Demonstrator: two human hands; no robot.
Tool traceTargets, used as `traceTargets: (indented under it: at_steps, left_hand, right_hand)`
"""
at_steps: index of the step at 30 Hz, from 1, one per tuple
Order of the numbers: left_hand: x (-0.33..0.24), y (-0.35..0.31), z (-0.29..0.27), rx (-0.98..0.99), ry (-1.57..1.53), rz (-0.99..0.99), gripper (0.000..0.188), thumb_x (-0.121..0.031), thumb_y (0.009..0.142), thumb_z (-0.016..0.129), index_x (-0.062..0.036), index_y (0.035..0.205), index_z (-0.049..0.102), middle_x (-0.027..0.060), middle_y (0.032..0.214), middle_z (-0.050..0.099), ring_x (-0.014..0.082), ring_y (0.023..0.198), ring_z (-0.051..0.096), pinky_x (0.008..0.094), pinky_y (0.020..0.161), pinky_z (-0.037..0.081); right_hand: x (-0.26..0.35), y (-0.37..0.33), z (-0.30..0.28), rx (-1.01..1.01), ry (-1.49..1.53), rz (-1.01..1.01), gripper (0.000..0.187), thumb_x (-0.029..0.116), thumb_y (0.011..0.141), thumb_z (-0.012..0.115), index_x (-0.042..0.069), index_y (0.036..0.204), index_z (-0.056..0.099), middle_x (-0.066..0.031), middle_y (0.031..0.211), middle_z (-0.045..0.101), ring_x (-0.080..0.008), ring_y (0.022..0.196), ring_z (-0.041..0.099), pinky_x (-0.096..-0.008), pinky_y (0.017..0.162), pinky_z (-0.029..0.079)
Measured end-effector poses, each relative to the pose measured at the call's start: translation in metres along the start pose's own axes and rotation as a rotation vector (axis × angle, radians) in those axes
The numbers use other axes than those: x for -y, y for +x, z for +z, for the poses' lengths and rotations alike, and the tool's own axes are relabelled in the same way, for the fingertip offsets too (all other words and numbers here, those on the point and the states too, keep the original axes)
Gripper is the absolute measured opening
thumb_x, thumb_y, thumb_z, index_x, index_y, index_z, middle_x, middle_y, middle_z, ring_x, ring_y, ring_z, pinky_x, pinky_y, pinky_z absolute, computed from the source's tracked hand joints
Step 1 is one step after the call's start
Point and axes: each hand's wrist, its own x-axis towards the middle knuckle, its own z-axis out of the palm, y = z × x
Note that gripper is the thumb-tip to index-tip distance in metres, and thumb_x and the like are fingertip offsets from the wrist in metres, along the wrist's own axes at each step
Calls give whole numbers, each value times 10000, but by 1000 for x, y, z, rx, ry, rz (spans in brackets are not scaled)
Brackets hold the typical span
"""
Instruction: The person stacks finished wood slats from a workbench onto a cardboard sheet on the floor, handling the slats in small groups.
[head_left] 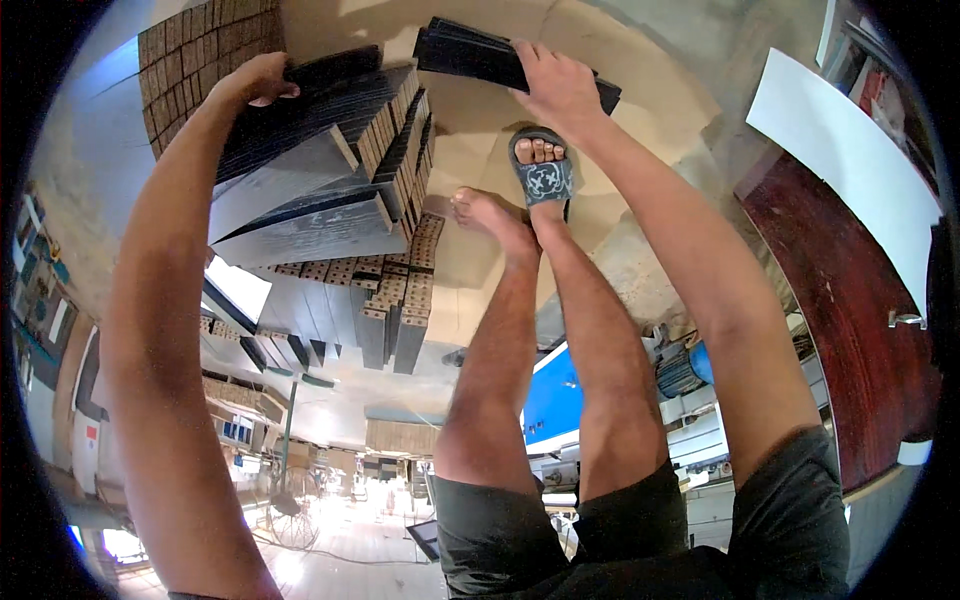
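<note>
Hands [258, 82] [562, 92] at edges of black boards [465, 54], broad tan floor [660, 100] alongside.

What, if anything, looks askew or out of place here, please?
Two dark grey boards near the left hand fan apart at an angle instead of lying flush. Also, the right foot wears a grey sandal, while the left foot is bare.

My bare left arm [155, 270] stretches forward, left hand [258, 80] bent inward, its fingers partly hidden. My bare right arm [690, 220] reaches forward and inward, right hand [562, 90] gripping, back of the hand uppermost.
</note>
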Motion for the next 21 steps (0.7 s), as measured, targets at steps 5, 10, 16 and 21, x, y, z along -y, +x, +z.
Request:
traceTargets:
  at_steps: [5,10,16,21]
  left_hand:
    - [72,-7,19,-225,-132,143,447,-274,955,826,60,1221,692,295,1277,709,460,1206,681,522,951,555]
    - [7,-9,22,-252,113,63,533,-245,1005,740,-13,1446,549,338,1284,682,487,1262,639,542,1046,532]
    - [43,5,39,-130,-191,-25,1078,-428,923,848,6,1670,201,368,1418,615,483,1335,604,558,1107,499]
    - [53,4,37,-42,-93,68,1186,-502,784,944,-47,1678,311,260,1524,591,418,1438,543,543,1174,469]
  right_hand:
    - [9,4,-11,82,89,-5,779,399,874,822,80,1493,475,-170,1241,690,-390,1105,712,-489,899,606]
    - [-17,-8,-11,77,95,34,924,507,816,853,67,1530,465,-204,1268,676,-420,1127,694,-501,955,587]
    - [-10,-7,-19,-20,177,12,900,568,833,837,84,1518,512,-218,1287,675,-436,1141,684,-508,984,569]
    - [-6,-18,-23,-97,341,64,839,536,849,840,78,1487,542,-224,1315,673,-450,1161,674,-510,999,559]
